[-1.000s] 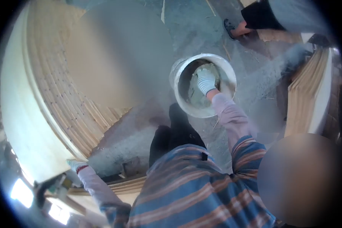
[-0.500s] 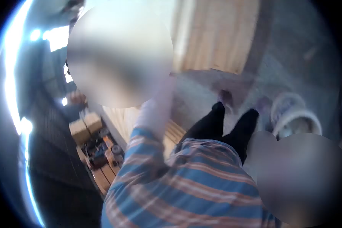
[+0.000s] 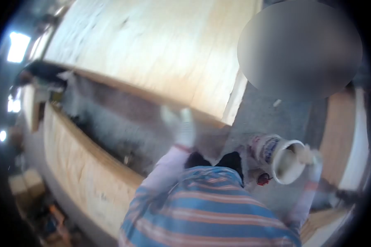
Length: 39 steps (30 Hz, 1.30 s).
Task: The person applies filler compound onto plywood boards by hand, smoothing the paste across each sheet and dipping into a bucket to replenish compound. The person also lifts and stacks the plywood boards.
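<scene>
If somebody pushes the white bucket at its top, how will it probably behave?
The bucket probably keeps its shape: its rim looks evenly round. It may be fairly heavy, since greyish material seems to be inside. Being rather tall, it might tip if pushed near the rim, where the right hand is.

Left hand (image 3: 182, 126): its spread fingers are blurring.
Right hand (image 3: 313, 159): it is smearing at the bucket (image 3: 296, 177) rim (whether it is gripping anything, I can't tell).
Bucket print (image 3: 271, 149): its letters are blurring past reading.
Upper right: 1 round grey patch (image 3: 299, 50) is hiding what lies behind.
Large panel (image 3: 152, 49): the top edge is cutting it off.
Orange object (image 3: 57, 218): it is blurring beyond naming.
</scene>
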### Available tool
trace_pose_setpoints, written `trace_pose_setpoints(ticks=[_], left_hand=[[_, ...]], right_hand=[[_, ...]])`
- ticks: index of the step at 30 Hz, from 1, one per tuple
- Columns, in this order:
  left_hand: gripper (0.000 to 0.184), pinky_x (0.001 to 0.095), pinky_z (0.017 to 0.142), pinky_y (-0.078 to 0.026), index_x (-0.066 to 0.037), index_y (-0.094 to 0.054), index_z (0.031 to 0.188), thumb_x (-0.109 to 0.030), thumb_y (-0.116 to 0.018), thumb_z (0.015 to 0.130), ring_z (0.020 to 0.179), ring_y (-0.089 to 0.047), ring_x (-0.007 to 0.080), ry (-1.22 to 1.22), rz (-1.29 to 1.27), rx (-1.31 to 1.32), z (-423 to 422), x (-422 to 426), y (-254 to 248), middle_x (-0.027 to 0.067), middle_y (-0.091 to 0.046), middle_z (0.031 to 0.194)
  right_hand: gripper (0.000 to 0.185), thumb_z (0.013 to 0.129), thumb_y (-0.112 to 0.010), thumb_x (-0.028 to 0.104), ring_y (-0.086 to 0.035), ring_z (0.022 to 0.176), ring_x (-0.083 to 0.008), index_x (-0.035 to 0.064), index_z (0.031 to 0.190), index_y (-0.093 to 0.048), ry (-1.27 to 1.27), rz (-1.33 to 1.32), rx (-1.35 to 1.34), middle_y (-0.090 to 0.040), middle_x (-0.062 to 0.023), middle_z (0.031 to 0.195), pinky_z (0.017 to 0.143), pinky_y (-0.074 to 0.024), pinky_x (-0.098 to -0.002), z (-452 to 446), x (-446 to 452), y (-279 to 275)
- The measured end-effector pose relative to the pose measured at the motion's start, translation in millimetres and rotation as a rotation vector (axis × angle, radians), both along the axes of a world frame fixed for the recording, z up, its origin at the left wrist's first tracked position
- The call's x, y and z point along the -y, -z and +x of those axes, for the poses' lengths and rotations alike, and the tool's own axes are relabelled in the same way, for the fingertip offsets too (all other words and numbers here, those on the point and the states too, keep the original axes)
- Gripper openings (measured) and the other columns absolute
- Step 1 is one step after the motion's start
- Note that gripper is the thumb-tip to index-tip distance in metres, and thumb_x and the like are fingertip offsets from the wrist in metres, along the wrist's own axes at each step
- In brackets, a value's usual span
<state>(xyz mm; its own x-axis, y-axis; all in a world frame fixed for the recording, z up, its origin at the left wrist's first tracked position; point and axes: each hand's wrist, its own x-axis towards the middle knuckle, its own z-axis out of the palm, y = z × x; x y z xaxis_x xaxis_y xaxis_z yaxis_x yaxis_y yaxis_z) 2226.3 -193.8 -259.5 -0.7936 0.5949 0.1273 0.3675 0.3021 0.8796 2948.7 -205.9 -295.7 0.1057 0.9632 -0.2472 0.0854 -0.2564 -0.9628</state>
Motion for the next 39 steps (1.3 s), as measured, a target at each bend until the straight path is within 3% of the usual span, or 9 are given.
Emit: trace_pose_setpoints(ticks=[2, 6, 9, 15, 21, 25, 29, 32, 39], left_hand=[[0.067, 0.0476, 0.115, -0.016, 0.01, -0.03, 0.139, -0.022, -0.054, 0.086, 0.139, -0.023, 0.0388, 0.051, -0.141, -0.368, -88, -13, -18, 0.0291, -0.03, 0.144], [0.053, 0.0526, 0.112, -0.021, -0.007, -0.045, 0.136, -0.029, -0.051, 0.088, 0.134, -0.035, 0.0368, 0.235, -0.426, -0.729, -269, -78, -16, 0.0148, -0.045, 0.141], [0.052, 0.0499, 0.112, -0.023, -0.011, -0.045, 0.138, -0.031, -0.05, 0.09, 0.135, -0.035, 0.0355, 0.21, -0.528, -0.794, -295, -121, -20, 0.0146, -0.042, 0.144], [0.053, 0.0505, 0.112, -0.022, -0.013, -0.044, 0.14, -0.032, -0.05, 0.091, 0.135, -0.033, 0.0372, 0.194, -0.565, -0.712, -301, -137, -23, 0.0163, -0.038, 0.147], [0.055, 0.0541, 0.112, -0.02, -0.006, -0.044, 0.139, -0.033, -0.05, 0.091, 0.134, -0.031, 0.0432, 0.261, -0.549, -0.706, -297, -141, -30, 0.0203, -0.038, 0.145], [0.056, 0.054, 0.111, -0.021, -0.005, -0.043, 0.139, -0.034, -0.048, 0.091, 0.135, -0.031, 0.0428, 0.259, -0.592, -0.719, -299, -141, -33, 0.0205, -0.037, 0.146], [0.057, 0.0553, 0.111, -0.019, -0.006, -0.042, 0.14, -0.034, -0.048, 0.091, 0.136, -0.029, 0.0425, 0.291, -0.643, -0.743, -300, -137, -36, 0.0204, -0.036, 0.147], [0.056, 0.0569, 0.11, -0.021, -0.008, -0.042, 0.14, -0.034, -0.047, 0.091, 0.136, -0.03, 0.0411, 0.35, -0.562, -0.794, -300, -131, -38, 0.0199, -0.036, 0.147], [0.053, 0.0573, 0.112, -0.018, -0.007, -0.042, 0.138, -0.029, -0.044, 0.091, 0.135, -0.032, 0.0398, 0.596, -0.47, -0.702, -313, -131, -43, 0.0192, -0.039, 0.144]], right_hand=[[0.032, 0.087, -0.061, 0.017, -0.056, 0.106, -0.018, 0.0003, 0.115, -0.06, 0.056, 0.123, 0.291, -0.06, -0.0071, 0.113, 0.089, -0.0472, -0.0321, -168, -55, -147], [0.029, 0.09, -0.059, 0.005, -0.058, 0.11, -0.0179, 0.0001, 0.119, -0.06, -0.072, 0.329, -0.096, -0.059, -0.0105, 0.121, 0.091, -0.0471, -0.0281, -381, -183, -240], [0.03, 0.088, -0.064, 0.008, -0.063, 0.102, -0.0216, -0.0025, 0.116, -0.06, -0.24, 0.543, -0.006, -0.064, -0.012, 0.113, 0.087, -0.051, -0.0312, -476, -304, -244], [0.02, 0.085, -0.066, 0.013, -0.066, 0.09, -0.0197, 0.0005, 0.101, -0.064, -0.233, 0.279, -0.799, -0.068, -0.012, 0.102, 0.08, -0.0536, -0.0337, -599, -557, -116], [0.028, 0.081, -0.067, 0.021, -0.068, 0.08, -0.0182, -0.0021, 0.098, -0.067, -0.431, 0.265, 0.819, -0.071, -0.0108, 0.09, 0.071, -0.0548, -0.03, -610, -667, -88], [0.028, 0.082, -0.065, 0.016, -0.068, 0.08, -0.0199, -0.0012, 0.105, -0.069, -0.618, 0.15, 0.31, -0.072, -0.0151, 0.089, 0.071, -0.0557, -0.0313, -639, -551, -118], [0.021, 0.084, -0.061, 0.001, -0.068, 0.087, -0.0175, 0.0037, 0.103, -0.071, -0.581, 0.167, 0.678, -0.073, -0.0075, 0.096, 0.08, -0.0542, -0.0289, -649, -391, -114], [0.027, 0.086, -0.057, -0.005, -0.067, 0.092, -0.0183, 0.0054, 0.107, -0.069, -0.389, 0.127, 0.281, -0.072, -0.0072, 0.1, 0.085, -0.0527, -0.0284, -668, -227, -124], [0.025, 0.086, -0.061, 0.017, -0.067, 0.096, -0.0266, 0.0067, 0.108, -0.066, -0.156, 0.392, 1.176, -0.068, -0.0132, 0.108, 0.083, -0.0526, -0.0357, -756, -35, -117]])
